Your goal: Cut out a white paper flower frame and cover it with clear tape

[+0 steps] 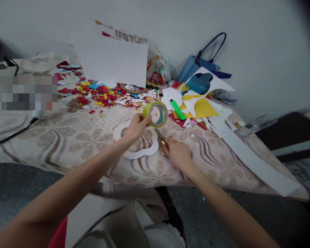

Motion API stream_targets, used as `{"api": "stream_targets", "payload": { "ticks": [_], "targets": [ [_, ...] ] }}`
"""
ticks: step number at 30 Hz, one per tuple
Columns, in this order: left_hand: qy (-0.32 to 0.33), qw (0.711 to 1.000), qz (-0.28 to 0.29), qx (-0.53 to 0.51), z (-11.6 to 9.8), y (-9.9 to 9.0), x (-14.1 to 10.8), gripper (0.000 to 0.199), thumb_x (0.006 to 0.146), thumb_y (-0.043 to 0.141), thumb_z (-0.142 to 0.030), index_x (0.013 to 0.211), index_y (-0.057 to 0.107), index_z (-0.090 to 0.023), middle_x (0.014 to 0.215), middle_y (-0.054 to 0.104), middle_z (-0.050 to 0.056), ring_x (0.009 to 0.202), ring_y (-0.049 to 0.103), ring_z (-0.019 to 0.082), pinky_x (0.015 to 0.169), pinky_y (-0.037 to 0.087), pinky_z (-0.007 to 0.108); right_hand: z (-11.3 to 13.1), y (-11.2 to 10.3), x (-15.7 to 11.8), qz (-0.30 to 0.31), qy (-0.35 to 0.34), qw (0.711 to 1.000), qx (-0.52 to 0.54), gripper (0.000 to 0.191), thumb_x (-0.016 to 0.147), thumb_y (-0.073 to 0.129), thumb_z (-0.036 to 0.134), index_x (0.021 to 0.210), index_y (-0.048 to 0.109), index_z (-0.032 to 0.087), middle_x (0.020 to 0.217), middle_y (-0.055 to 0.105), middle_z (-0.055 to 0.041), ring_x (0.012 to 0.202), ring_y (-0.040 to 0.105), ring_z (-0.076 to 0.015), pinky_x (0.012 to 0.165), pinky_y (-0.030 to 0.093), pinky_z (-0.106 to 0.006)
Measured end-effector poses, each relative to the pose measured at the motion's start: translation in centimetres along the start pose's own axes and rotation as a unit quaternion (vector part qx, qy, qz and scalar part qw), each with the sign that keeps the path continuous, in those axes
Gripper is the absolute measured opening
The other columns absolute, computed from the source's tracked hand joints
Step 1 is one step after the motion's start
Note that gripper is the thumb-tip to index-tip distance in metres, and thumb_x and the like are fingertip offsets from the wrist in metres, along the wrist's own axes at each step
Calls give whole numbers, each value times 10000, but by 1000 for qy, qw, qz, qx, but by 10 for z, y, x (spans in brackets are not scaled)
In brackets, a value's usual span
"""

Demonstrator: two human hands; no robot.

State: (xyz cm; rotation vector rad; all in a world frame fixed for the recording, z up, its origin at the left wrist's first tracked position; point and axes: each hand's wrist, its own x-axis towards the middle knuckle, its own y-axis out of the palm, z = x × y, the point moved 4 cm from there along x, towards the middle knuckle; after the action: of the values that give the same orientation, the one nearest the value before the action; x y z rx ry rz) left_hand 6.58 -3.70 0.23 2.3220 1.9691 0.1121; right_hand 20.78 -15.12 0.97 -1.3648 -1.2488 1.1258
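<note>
My left hand (137,128) grips a roll of yellowish clear tape (146,111) by its near-left edge, holding it up above the table. In my right hand (178,151) is a pair of scissors (164,141) with gold-coloured handles, its blades pointing up and left toward the roll. Whether the blades touch the tape I cannot tell. Beneath my left hand a white flower-shaped paper ring (152,150) lies flat on the patterned cloth, partly covered by that hand and forearm. Beyond the roll, a bright green marker (178,109) rests against a white scalloped paper piece (167,95).
Scraps of red, yellow, blue and white paper (103,100) spread across the back of the table. A large white sheet (113,62) stands upright behind them. At the right are yellow paper (205,107), a long white strip (258,165) and a blue bag (188,67).
</note>
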Motion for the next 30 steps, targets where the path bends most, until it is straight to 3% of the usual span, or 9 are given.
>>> {"api": "stream_targets", "payload": {
  "ticks": [13, 22, 26, 30],
  "targets": [
    [-61, 994, -20, -92, -3, -5, 1, 248, 826, 604, -392, 805, 505, -166, 713, 558, -9, 627, 519, 93, 668, 453, 269, -16, 6, 10, 15, -3, 999, 29, 281, 944, 345, 408, 983, 521, 193, 817, 714, -78, 763, 682, -245, 557, 337, -284],
    [-72, 992, -15, -102, -4, -9, -1, 209, 842, 596, -347, 816, 521, -153, 769, 559, 15, 654, 509, 100, 675, 471, 296, -22, 8, -9, -12, 4, 1000, 23, 257, 898, 417, 422, 959, 514, 192, 805, 711, -68, 726, 675, -247, 532, 289, -285],
    [-74, 993, -4, -94, -1, -8, -1, 203, 855, 579, -341, 816, 518, -152, 774, 552, 14, 651, 506, 96, 652, 473, 282, -38, 10, -22, -21, -6, 999, 47, 235, 883, 433, 406, 935, 508, 189, 762, 692, -55, 701, 667, -231, 530, 287, -275],
    [-74, 993, 1, -92, -2, -8, -2, 181, 862, 571, -321, 826, 522, -151, 790, 551, 15, 656, 505, 93, 646, 467, 271, -79, 10, -34, -44, 35, 994, 94, 299, 861, 441, 463, 957, 502, 186, 705, 660, -36, 642, 634, -209, 537, 311, -269]
  ]
}}
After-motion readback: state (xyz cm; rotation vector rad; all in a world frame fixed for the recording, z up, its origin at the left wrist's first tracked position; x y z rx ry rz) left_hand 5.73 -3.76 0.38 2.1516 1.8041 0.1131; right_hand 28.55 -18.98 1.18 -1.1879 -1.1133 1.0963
